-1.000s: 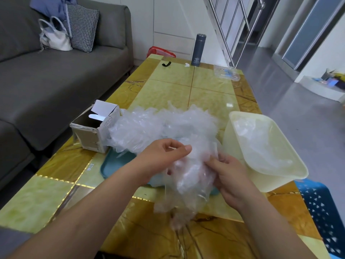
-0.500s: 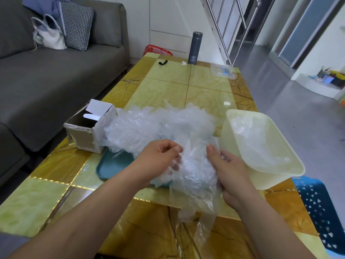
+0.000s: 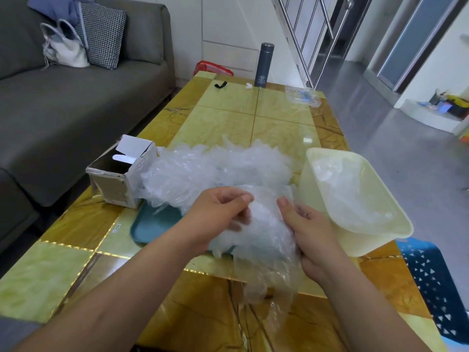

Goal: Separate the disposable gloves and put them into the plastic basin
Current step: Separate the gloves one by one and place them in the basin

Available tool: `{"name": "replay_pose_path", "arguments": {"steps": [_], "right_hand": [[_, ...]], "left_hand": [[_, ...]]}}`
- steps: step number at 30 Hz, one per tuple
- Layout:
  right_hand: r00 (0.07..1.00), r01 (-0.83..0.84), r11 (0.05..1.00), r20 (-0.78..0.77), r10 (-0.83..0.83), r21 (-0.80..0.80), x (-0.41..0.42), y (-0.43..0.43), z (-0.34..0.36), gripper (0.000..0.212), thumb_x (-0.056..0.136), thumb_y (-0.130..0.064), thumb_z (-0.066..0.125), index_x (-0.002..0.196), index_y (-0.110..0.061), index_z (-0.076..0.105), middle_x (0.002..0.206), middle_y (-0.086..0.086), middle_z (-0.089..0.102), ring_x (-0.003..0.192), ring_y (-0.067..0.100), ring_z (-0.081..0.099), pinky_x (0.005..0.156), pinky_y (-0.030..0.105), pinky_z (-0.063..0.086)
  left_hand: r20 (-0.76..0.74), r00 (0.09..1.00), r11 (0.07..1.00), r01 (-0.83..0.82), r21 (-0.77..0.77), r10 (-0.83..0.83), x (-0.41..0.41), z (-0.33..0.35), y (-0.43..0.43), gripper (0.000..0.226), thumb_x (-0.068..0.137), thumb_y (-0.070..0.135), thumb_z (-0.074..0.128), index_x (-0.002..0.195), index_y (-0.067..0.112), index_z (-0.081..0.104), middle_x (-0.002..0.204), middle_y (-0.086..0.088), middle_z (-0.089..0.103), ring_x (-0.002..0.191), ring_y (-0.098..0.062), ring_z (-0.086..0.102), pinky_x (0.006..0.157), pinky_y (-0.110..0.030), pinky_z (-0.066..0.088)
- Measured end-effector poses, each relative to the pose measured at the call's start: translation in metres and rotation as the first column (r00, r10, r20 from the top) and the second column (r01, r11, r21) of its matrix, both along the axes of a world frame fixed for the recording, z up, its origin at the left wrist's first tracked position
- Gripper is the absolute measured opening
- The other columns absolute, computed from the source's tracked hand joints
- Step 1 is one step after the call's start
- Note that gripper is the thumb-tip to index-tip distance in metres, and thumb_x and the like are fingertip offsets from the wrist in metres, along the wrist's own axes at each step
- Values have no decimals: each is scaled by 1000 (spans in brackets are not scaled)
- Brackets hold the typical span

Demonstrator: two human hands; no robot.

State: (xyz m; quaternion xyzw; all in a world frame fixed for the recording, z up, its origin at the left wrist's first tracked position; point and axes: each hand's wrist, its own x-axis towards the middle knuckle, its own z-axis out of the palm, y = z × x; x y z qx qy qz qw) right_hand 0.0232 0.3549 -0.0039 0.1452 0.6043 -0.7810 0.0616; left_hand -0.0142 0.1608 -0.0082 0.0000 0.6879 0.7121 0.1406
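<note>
The bunch of disposable gloves (image 3: 264, 232) is a crumpled, clear film mass held above the near half of the table, between both hands. Its lower end hangs down toward the near table edge.

- The left hand (image 3: 218, 214) pinches the left upper side of the bunch, thumb and fingers curled into the film.
- The right hand (image 3: 312, 232) grips the right side, thumb on top and fingers wrapped behind.

Behind the hands lies the glove pile (image 3: 215, 168), heaped over a teal tray (image 3: 154, 224). Only the tray's near-left corner shows.

Surface: the table (image 3: 253, 123) has a glossy top of pale green panels with amber marbled borders.

Room: a grey sofa (image 3: 76, 97) runs along the left side and carries a white handbag (image 3: 63, 47) and a checked cushion (image 3: 104, 34). A metal stair railing (image 3: 317, 34) stands beyond the far end of the table. A grey floor (image 3: 406, 161) lies to the right.

Containers:
1. The plastic basin (image 3: 368, 246), cream and rectangular, stands at the right table edge, just beside the right hand. It holds separated gloves (image 3: 355, 194) lying loosely inside.
2. The cardboard box (image 3: 119, 184), flap open, stands at the left edge and touches the glove pile. Its interior is dark, so the contents cannot be told.
3. A dark flask (image 3: 264, 64) stands upright at the far end.
4. A clear packet (image 3: 303, 96) lies at the far right corner.

A blue perforated plastic item (image 3: 431, 283) sits below the basin, off the table's right side.
</note>
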Motion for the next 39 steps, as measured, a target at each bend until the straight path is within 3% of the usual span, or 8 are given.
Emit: {"name": "replay_pose_path", "arguments": {"steps": [5, 8, 10, 13, 20, 25, 32, 39], "right_hand": [[999, 23, 999, 37, -24, 27, -1, -1, -3, 40, 96, -36, 71, 112, 0, 73, 106, 20, 77, 101, 39, 75, 95, 61, 57], [999, 1, 1000, 33, -1, 10, 0, -1, 0, 27, 95, -31, 72, 101, -5, 75, 97, 14, 79, 88, 30, 78, 79, 42, 62], [1000, 12, 1000, 16, -12, -18, 1, -1, 2, 25, 91, -28, 75, 94, -4, 74, 94, 18, 78, 83, 30, 77, 72, 39, 62], [1000, -9, 997, 16, 10, -75, 0, -4, 3, 50, 85, -29, 81, 116, 8, 67, 116, 32, 70, 111, 43, 70, 99, 56, 55], [995, -74, 986, 49, 82, -151, 2, -4, -2, 53, 90, -35, 74, 123, 5, 66, 117, 28, 72, 109, 41, 70, 100, 52, 56], [996, 42, 999, 83, -43, 11, -4, -2, -3, 37, 96, -50, 64, 86, -15, 69, 59, -2, 58, 40, 10, 49, 40, 22, 38], [993, -49, 999, 108, 48, 3, -8, 10, -2, 37, 105, -40, 54, 113, -8, 72, 91, 7, 77, 78, 22, 74, 68, 39, 58], [963, -251, 960, 70, 261, -127, -3, 8, 7, 39, 102, -41, 56, 98, -7, 74, 86, 6, 78, 79, 16, 77, 71, 31, 61]], "left_hand": [[52, 996, 994, -62, -86, 67, -7, -2, -13, 18, 100, 15, 66, 117, 13, 72, 97, -7, 77, 81, -18, 74, 67, -32, 57], [-359, 919, 802, -335, -494, 163, -7, 0, -16, 18, 93, 28, 73, 110, 30, 66, 98, 11, 68, 78, -5, 66, 71, -24, 54], [-423, 894, 838, -339, -427, 147, 0, 9, -9, 12, 89, 42, 75, 90, 31, 70, 82, 9, 70, 69, -7, 65, 67, -27, 56], [-173, 985, 938, -49, -344, -12, 8, 12, 2, 35, 80, 62, 78, 82, 27, 75, 76, 6, 74, 72, -15, 71, 65, -29, 58], [7, 990, 990, 138, -16, -138, 8, 5, 4, 16, 84, 26, 86, 79, 22, 72, 81, 2, 67, 72, -11, 58, 69, -32, 47], [-49, 994, 994, 98, 43, -96, -2, 15, -16, 19, 83, 21, 85, 84, 13, 68, 87, -8, 68, 84, -21, 64, 79, -34, 51], [1, 996, 965, 84, 248, -87, -4, 33, -30, 11, 100, 7, 62, 102, 5, 72, 83, -12, 66, 65, -21, 63, 63, -30, 58], [6, 993, 991, 117, 69, -118, -2, 21, -19, 9, 104, 11, 60, 103, 9, 68, 76, -7, 70, 49, -19, 59, 49, -27, 42]]}}
